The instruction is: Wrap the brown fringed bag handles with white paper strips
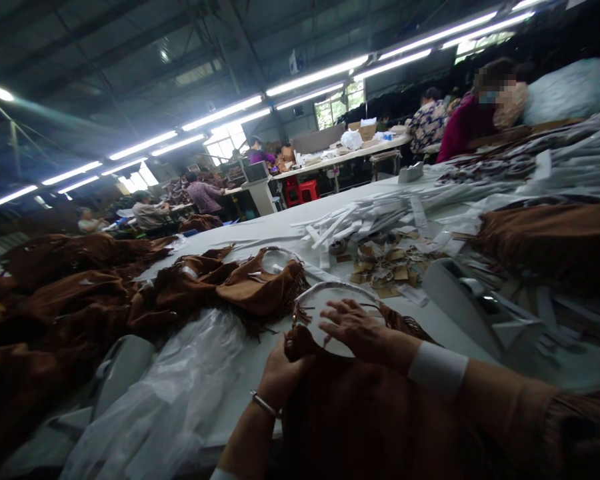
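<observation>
My left hand (283,373) grips the rim of the brown bag (355,420) beside one end of its wrapped handle (335,285); my right hand (355,327) is spread wide, palm down, at the bag's mouth, within the handle's arch; the bag lies below both hands, at the near edge of the white desk (290,223); more bags (260,287) and clear plastic (170,387) lie to the left, white strips (365,217) beyond; lit tubes (317,75) slant above people (205,195) at other desks.

No legible txt, nos. or signs in view.
</observation>
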The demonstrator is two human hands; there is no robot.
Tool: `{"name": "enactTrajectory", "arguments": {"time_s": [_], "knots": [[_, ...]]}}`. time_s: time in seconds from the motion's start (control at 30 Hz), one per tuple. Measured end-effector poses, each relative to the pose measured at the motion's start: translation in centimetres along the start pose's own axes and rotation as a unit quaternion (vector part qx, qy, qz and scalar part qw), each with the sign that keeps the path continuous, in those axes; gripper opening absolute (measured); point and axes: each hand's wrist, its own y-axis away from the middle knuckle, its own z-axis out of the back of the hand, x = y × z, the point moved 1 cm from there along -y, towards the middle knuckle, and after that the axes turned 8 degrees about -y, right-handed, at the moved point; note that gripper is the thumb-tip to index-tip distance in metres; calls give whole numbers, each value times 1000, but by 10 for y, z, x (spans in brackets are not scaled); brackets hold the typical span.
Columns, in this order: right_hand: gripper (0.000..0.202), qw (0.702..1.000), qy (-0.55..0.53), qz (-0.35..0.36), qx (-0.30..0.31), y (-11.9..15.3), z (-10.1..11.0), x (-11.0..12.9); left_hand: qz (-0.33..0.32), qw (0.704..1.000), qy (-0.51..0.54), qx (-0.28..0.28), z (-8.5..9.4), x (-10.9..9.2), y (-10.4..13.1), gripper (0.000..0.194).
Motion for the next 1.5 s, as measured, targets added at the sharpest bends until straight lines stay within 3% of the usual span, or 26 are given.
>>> {"name": "enactTrajectory", "arguments": {"time_s": [0.07,0.13,0.17,0.23,0.3,0.37,0.47,0.6,0.67,0.77,0.83,0.87,0.93,0.97,1.0,1.07,1.13,1.17,1.23,1.3,1.37,1.43,1.5], "knots": [[27,995,-35,-89,-35,13,-12,4,-6,989,-136,-61,4,3,1,76],[23,983,-80,-168,15,21,-28,12,-61,952,-283,-103,8,-2,1,76],[27,974,-98,-199,54,22,-36,16,-108,928,-342,-97,10,-7,-1,70],[36,958,-114,-240,107,22,-48,23,-202,888,-413,-32,12,-21,-8,56],[36,950,-121,-259,122,19,-54,28,-251,854,-450,73,13,-34,-19,45],[27,949,-127,-261,125,16,-55,29,-258,823,-481,160,12,-43,-30,28],[19,953,-117,-255,111,16,-55,29,-266,794,-503,215,11,-49,-41,12],[18,968,-94,-217,80,20,-59,32,-273,822,-443,233,16,-57,-43,19],[17,975,-82,-192,69,22,-61,34,-258,860,-368,242,19,-60,-44,8],[13,982,-71,-163,58,25,-64,34,-184,946,-216,154,29,-58,-43,15],[12,983,-70,-162,53,27,-65,33,-135,979,-130,83,43,-48,-40,20],[12,982,-70,-167,52,28,-67,32,-117,985,-104,75,52,-41,-37,24],[13,981,-71,-174,54,30,-68,30,-74,983,-122,119,74,-28,-31,31],[13,981,-73,-173,55,31,-69,29,-54,972,-178,143,85,-24,-29,31],[13,981,-74,-170,55,31,-69,29,-43,953,-260,147,96,-23,-28,30],[13,983,-75,-160,50,32,-68,30,-67,898,-424,96,106,-32,-31,26],[14,985,-77,-148,48,32,-65,32,-151,864,-478,46,96,-55,-39,23],[15,986,-79,-141,48,32,-64,33,-197,860,-467,57,82,-67,-44,25],[18,988,-80,-125,45,32,-61,35,-251,845,-450,144,42,-86,-54,29],[19,991,-70,-112,35,32,-60,36,-241,796,-516,207,-1,-94,-63,37],[20,992,-58,-107,21,32,-61,37,-197,746,-591,234,-35,-93,-71,44],[21,992,-55,-110,13,32,-64,37,-159,716,-629,257,-53,-89,-77,43],[22,992,-57,-114,21,32,-67,37,-142,706,-633,286,-58,-87,-80,34]]}}
